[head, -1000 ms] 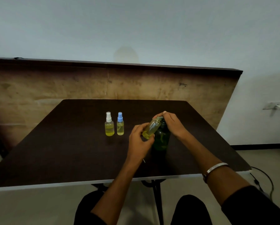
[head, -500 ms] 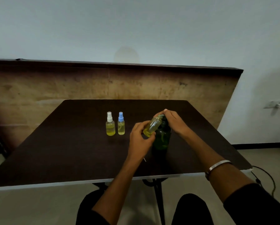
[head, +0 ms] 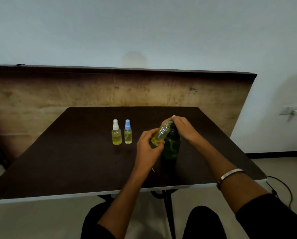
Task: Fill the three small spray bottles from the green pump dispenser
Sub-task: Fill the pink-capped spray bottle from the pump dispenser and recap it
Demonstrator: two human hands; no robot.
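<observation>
Dark brown desk (head: 58, 161) stands by a wood panel (head: 58, 94) and pale wall (head: 144, 28). Right hand (head: 182, 128) presses down on top of the green pump dispenser (head: 171, 145). Left hand (head: 147, 147) holds a tilted small bottle (head: 161, 134) at its spout. Two filled spray bottles (head: 116, 133) stand nearby.

Dim indoor view with soft, even light and wide-angle bending.

The wall (head: 144, 28) is the brightest part; the dark table (head: 58, 161) shows almost no glare. A faint round shadow sits on the wall. Edges curve and darken toward the lower corners, and details look slightly soft.
</observation>
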